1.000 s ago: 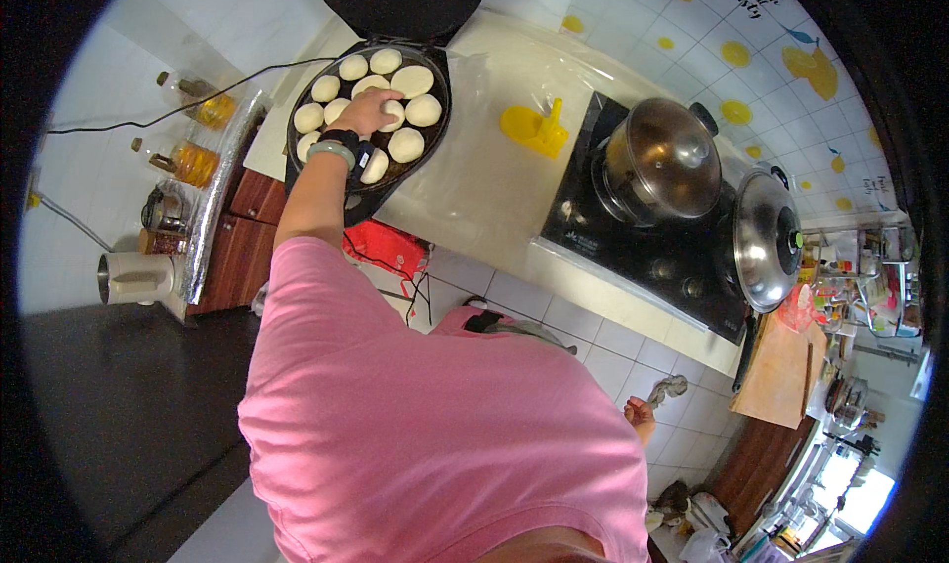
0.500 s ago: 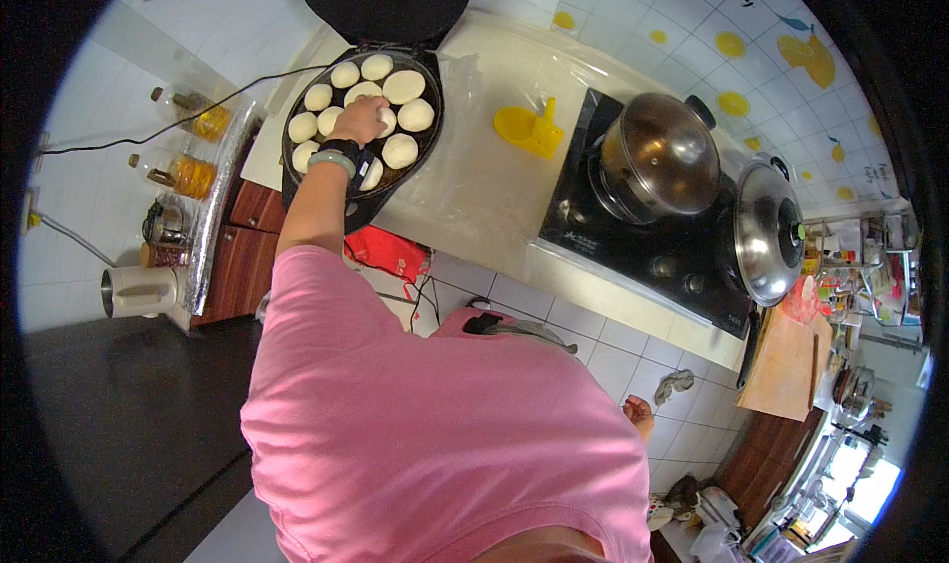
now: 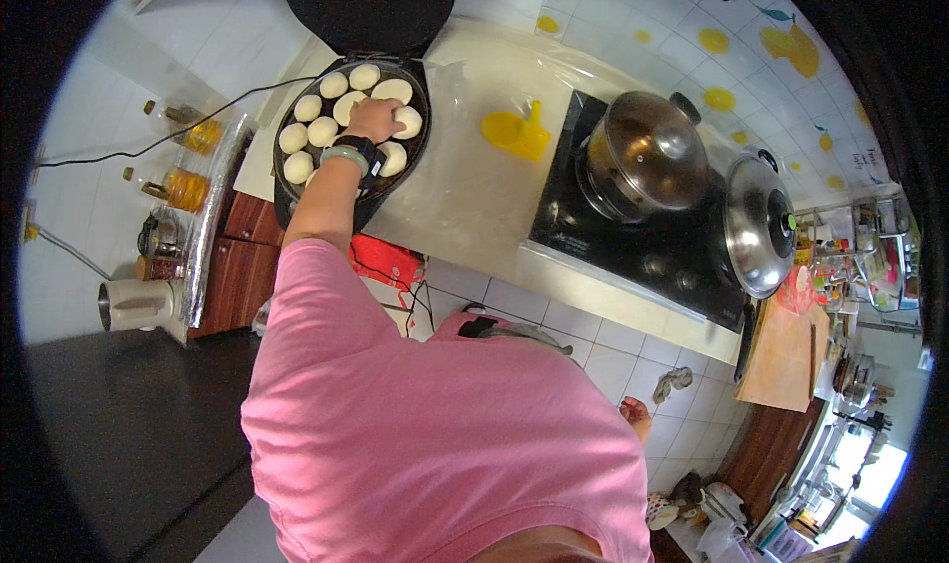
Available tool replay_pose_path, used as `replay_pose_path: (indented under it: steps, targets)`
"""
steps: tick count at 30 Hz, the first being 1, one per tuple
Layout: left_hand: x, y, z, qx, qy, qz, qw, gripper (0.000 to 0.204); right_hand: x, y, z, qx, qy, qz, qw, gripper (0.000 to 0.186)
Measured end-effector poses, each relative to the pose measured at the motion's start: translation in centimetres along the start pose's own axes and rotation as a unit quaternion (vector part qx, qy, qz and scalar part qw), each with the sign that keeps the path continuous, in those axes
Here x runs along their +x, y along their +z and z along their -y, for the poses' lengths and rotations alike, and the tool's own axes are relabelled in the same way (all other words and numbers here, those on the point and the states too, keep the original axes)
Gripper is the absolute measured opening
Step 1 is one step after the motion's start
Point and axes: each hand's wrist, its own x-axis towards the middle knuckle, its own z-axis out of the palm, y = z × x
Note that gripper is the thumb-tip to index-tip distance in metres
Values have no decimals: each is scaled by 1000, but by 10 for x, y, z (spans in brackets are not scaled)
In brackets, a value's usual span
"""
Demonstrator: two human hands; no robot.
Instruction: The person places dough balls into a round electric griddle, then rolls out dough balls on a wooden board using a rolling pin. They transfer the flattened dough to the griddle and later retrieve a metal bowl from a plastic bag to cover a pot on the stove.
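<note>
While my left hand (image 3: 376, 120) reaches into the round black pan (image 3: 424, 153) at the far left of the counter, its fingers bend down against a white dough round (image 3: 406, 122) on the pan's right side. Whether they pinch it or merely press, I cannot tell. Wrist carries a pale bracelet (image 3: 346, 155) and a dark band.

More dough rounds (image 3: 323, 131) sit about the pan: plump ones along the left and far edges, a wider, flatter one (image 3: 392, 90) just beyond my hand, another (image 3: 392, 158) on the near side. Pan lid (image 3: 371, 9) stands open at the far side; a black cord (image 3: 247, 87) runs off left.

My right hand (image 3: 635, 413) hangs low at my right side, well apart from the counter (image 3: 465, 197). Fingers look loosely curled; cannot tell if they grip anything.

Right of the pan: a yellow scoop (image 3: 514, 131) on the counter, then the black cooktop (image 3: 682, 266) with a lidded steel pot (image 3: 647, 153). Farther right, a domed steel lid (image 3: 759, 227). On the left, two bottles (image 3: 183, 187) of yellow liquid on a foil-edged ledge.
</note>
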Motion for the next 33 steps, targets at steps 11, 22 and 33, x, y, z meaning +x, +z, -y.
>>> replay_pose_path:
  steps: [11,22,33]
  targets:
    - [8,5,12,40,34,3,999,39,-20,6,23,-76,29,-34,996,14]
    - [23,-9,41,-125,67,-40,989,46,-51,5,-18,-74,-22,-110,991,17]
    - [-136,48,-290,-239,280,32,929,31,-121,-91,-162,80,109,-219,966,32]
